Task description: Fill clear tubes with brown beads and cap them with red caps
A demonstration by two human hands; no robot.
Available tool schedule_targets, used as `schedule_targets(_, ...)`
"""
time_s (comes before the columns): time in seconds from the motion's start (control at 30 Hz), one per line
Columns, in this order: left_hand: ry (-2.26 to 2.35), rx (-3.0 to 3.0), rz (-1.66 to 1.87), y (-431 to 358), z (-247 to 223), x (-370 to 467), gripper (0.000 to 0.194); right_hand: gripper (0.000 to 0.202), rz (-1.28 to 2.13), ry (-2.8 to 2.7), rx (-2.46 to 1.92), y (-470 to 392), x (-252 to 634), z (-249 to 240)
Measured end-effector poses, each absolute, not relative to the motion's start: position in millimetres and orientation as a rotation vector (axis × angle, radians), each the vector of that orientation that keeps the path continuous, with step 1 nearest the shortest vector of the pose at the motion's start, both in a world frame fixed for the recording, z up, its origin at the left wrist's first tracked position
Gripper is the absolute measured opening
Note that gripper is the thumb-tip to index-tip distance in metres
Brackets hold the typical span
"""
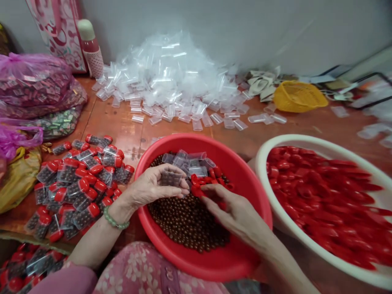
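Note:
My left hand (150, 183), with a green bead bracelet on the wrist, is closed around a small clear plastic tube (170, 179) with dark brown balls in it. Close to the tube's right end, my right hand (228, 204) pinches a red plastic cap (197, 185). Both hands are over a red basin (245, 179). Inside it lie many loose brown balls (190, 228), with several clear tubes (196, 161) and red caps (217, 171) on top toward the back. My right fingers partly hide the cap.
To the left lies a heap of filled, red-capped tubes (82, 183), with more in a box below. A white basin (263, 163) of red caps (321, 204) stands on the right. Behind are piled clear tubes (177, 77), a yellow basket (298, 96), a bottle (90, 45) and plastic bags (33, 85).

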State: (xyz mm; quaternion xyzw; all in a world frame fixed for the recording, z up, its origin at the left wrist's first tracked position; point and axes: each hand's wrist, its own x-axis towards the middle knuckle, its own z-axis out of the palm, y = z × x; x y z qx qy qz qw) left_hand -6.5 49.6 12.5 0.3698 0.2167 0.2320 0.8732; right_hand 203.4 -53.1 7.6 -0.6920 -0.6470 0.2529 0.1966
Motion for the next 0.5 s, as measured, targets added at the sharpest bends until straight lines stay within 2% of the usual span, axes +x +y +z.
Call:
schedule_targets(0.13,0.444,0.783,0.457,48.9,11.5,-6.6,0.036,0.021,0.656,-1.501,-1.603,-34.1,191.1,35.1)
schedule_targets(0.27,0.443,0.803,0.458,47.8,10.8,-7.0,0.039,0.016,0.566,-1.573,-1.392,-10.1,165.5,53.3)
schedule_targets(0.5,0.386,0.849,0.461,48.9,6.9,-5.8,0.040,0.014,0.573,-1.672,-1.328,1.7,152.6,41.8)
